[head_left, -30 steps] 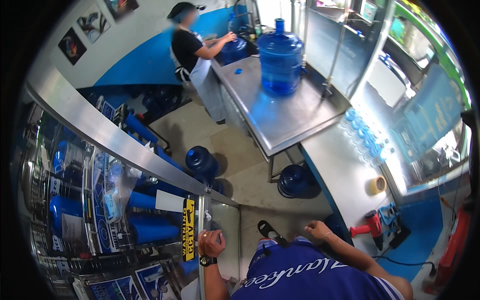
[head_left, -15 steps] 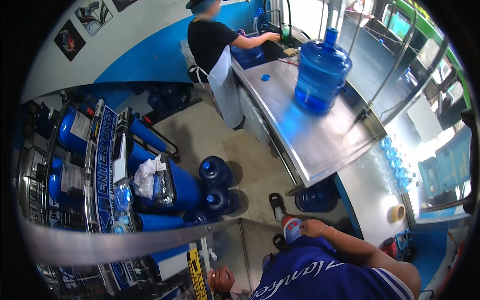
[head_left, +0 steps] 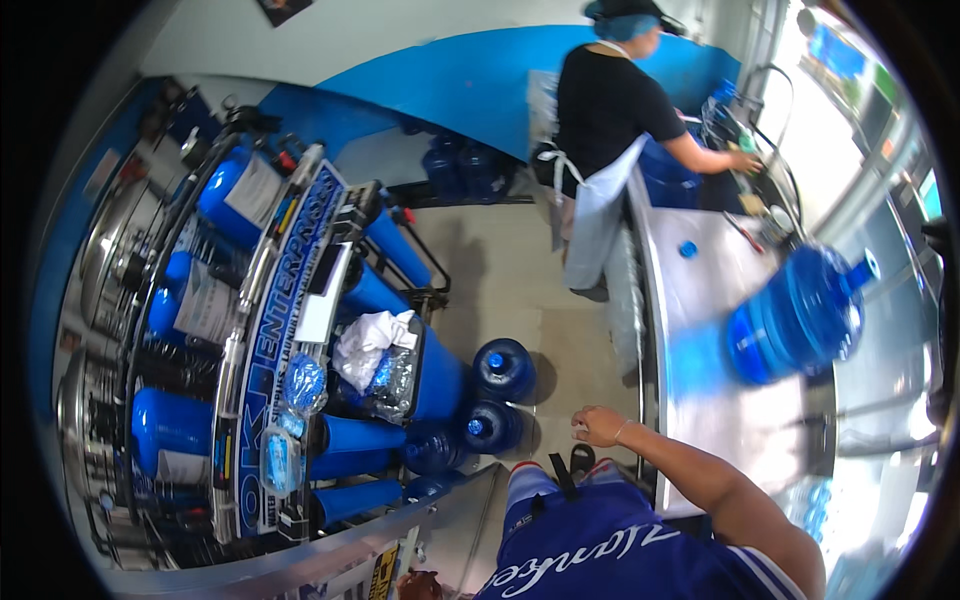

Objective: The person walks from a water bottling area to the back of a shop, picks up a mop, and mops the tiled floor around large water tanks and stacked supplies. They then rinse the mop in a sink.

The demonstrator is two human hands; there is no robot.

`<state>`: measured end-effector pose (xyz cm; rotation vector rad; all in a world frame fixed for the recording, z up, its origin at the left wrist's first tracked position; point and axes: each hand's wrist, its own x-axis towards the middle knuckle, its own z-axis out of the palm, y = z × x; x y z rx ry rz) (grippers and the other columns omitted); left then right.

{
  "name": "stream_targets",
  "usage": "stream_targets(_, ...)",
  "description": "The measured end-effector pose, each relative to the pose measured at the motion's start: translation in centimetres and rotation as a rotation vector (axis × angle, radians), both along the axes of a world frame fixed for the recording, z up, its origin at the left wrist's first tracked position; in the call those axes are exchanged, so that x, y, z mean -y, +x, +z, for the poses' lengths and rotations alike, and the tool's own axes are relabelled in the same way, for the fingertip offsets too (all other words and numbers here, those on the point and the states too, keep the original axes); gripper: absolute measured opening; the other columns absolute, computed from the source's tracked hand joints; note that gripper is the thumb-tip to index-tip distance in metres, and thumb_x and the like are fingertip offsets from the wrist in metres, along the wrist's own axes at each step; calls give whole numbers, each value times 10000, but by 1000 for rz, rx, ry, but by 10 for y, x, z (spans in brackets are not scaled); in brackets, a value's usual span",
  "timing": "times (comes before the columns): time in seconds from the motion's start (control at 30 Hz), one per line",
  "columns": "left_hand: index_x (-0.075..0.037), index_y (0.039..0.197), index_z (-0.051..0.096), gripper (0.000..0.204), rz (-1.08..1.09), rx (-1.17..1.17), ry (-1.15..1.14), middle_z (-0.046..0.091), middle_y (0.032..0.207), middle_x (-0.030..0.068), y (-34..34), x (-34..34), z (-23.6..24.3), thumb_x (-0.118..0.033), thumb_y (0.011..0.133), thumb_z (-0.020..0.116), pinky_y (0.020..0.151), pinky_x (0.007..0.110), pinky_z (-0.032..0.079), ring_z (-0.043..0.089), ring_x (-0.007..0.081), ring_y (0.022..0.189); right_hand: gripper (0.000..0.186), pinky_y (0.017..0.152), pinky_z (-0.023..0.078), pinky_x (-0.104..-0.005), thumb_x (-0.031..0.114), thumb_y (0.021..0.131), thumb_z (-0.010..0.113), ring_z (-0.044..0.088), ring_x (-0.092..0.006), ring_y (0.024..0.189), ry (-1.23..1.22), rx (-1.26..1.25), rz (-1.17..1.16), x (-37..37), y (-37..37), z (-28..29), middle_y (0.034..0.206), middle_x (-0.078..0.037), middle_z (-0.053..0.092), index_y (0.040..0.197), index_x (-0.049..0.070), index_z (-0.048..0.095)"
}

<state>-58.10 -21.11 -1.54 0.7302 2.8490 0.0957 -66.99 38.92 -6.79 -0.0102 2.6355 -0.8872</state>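
Note:
My right hand (head_left: pixel 596 425) hangs loosely open with bent fingers, nearest blue water jugs (head_left: pixel 492 428) on the floor, beside the steel counter (head_left: pixel 690 450). On that counter a large jug with water (head_left: pixel 785 320) stands near a small blue cap (head_left: pixel 688 250). My left hand (head_left: pixel 418 585) barely shows at the bottom edge by the metal-framed panel (head_left: pixel 420 525); what its fingers do is hidden.
A co-worker (head_left: pixel 610 130) in a white apron stands at the sink (head_left: pixel 750 195), arm reaching out. A filter rack (head_left: pixel 255 370) with blue tanks lines the left. More jugs (head_left: pixel 465 170) sit by the back wall; floor (head_left: pixel 465 280) shows between rack and counter.
The view has swung, putting the rack more centrally and the counter rightward. I am nearer the floor jugs, my right hand farther forward. The co-worker has turned toward the sink.

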Motion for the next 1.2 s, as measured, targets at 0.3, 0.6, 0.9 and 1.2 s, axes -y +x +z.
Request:
stream_targets(0.3,-40,1076,702,353,636,-309,-33,710,1041,133,0,-134,-7,-241,787,728,955,454,424,670,283,962,422,903,520,-444,418,935,650,656,-358,1025,-176,81,129,-33,-149,-8,1101,-183,685,1167,65,673)
stream_targets(0.6,-19,1244,630,506,705,157,151,667,1200,139,-165,-274,-143,-329,859,738,981,421,471,651,287,1076,412,986,502,-449,388,930,624,646,-368,1121,40,436,541,-120,-268,-29,1183,-191,687,1219,99,681)
stream_targets(0.9,-85,1297,629,487,457,114,824,658,1249,178,-513,-408,-133,-292,877,763,985,435,510,643,353,1140,395,899,546,-398,360,889,702,706,-333,995,-147,278,86,-200,-417,-11,1045,-174,740,1135,52,712)
stream_targets(1.2,-3,1334,583,621,1091,425,517,643,1326,193,-636,-395,-185,-482,939,617,1032,411,486,615,323,1230,402,933,536,-415,366,901,683,695,-357,1032,-106,340,382,-266,-573,-42,1076,-181,736,1149,49,702)
